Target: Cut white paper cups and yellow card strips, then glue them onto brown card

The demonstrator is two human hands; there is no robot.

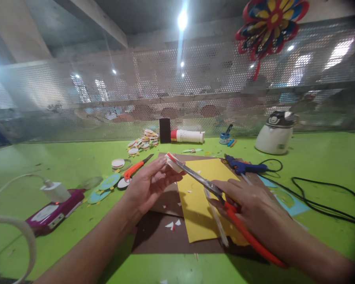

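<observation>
My left hand (pixel 146 185) pinches a small white paper piece (pixel 175 165) with a red edge, held above the table. In my right hand (pixel 245 201) are large scissors (pixel 202 179) with red-orange handles, their blades reaching to the paper piece. Below lie a yellow sheet (pixel 199 213) and dark brown card (pixel 154 236), with small white offcuts (pixel 170 225) scattered on the card. Left of the paper piece, an orange-handled cutter (pixel 134 169) rests near white discs (pixel 117 163) and light-blue paper shapes (pixel 110 181). A clear glue stick (pixel 217 223) lies across the yellow sheet.
A blue glue gun (pixel 245 165) with a black cord lies to the right. Behind stand a white-and-black kettle (pixel 275 134), stacked paper cups (pixel 189 136), a dark upright box (pixel 165 131) and piled round pieces (pixel 144 141). A purple power strip (pixel 56 211) sits at left.
</observation>
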